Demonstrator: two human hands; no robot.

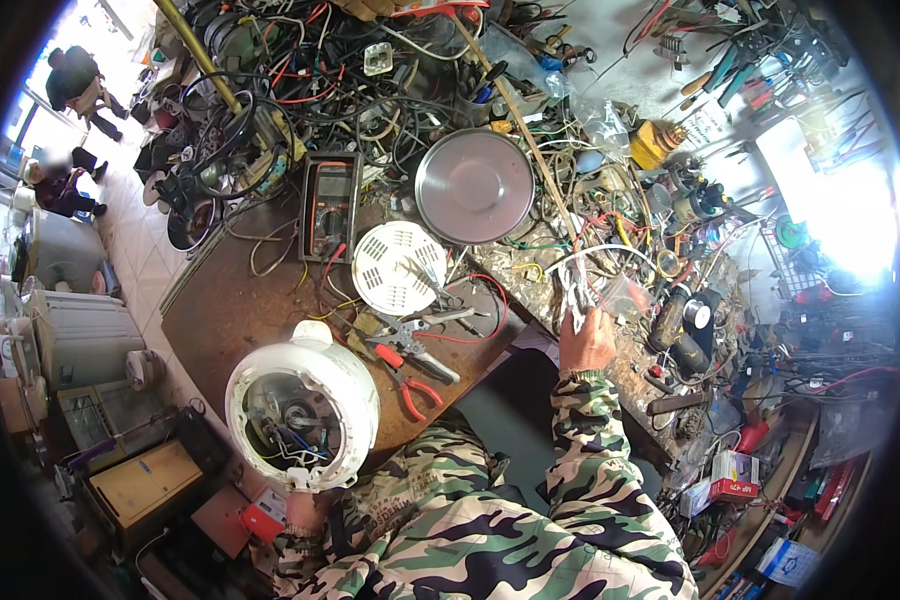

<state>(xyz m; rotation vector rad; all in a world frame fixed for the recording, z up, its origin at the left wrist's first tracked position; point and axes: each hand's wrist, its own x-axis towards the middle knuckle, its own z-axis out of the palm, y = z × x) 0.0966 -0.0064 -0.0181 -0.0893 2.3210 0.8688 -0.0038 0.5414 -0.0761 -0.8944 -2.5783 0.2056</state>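
- The head view looked steeply down from above the near side of the bench.
- It faced forward across the bench, fairly close above.
- Its wide fisheye also took in floor left of the bench and camouflage clothing on the near side.

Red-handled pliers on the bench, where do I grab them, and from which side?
Take the pliers by their red handles, probably best from your own side, at the picture's lower right. The handles spread apart toward you near the bench's edge, while the other end points in among other tools.
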